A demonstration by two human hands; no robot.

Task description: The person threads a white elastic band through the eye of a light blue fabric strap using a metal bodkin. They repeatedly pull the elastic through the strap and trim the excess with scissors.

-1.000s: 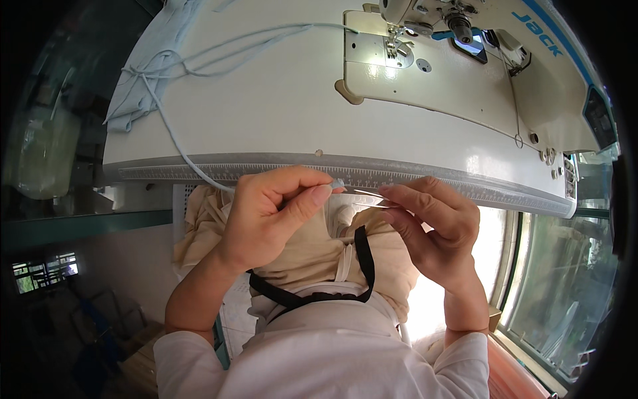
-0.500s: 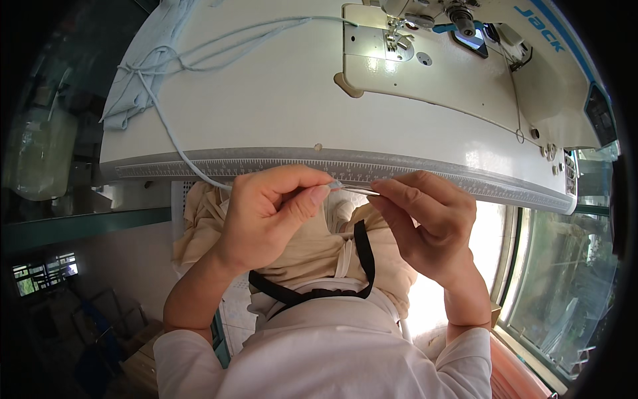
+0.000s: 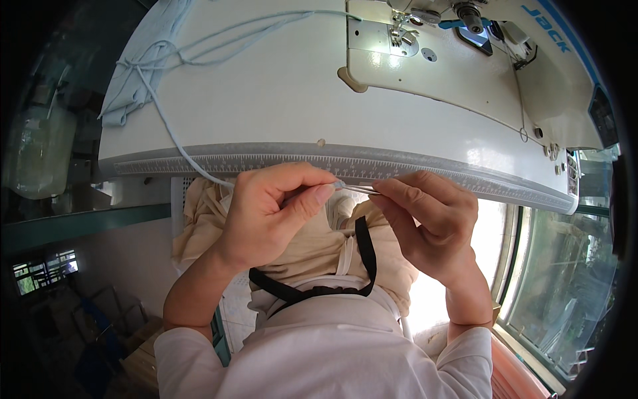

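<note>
In the head view, the left hand [image 3: 262,216] pinches the end of a pale blue cord [image 3: 175,137] between thumb and forefinger. The right hand [image 3: 435,223], thumb and forefinger drawn narrow, holds thin metal tweezers [image 3: 359,189] pointing left; their tips meet the cord's end, though whether they grip it I cannot tell. This end is just beyond the near edge of the white table [image 3: 252,106], which bears a grey ruler [image 3: 219,163]. The cord runs left over that edge, passes pale blue fabric [image 3: 135,76] at far left, then loops right to the sewing machine [image 3: 558,100].
</note>
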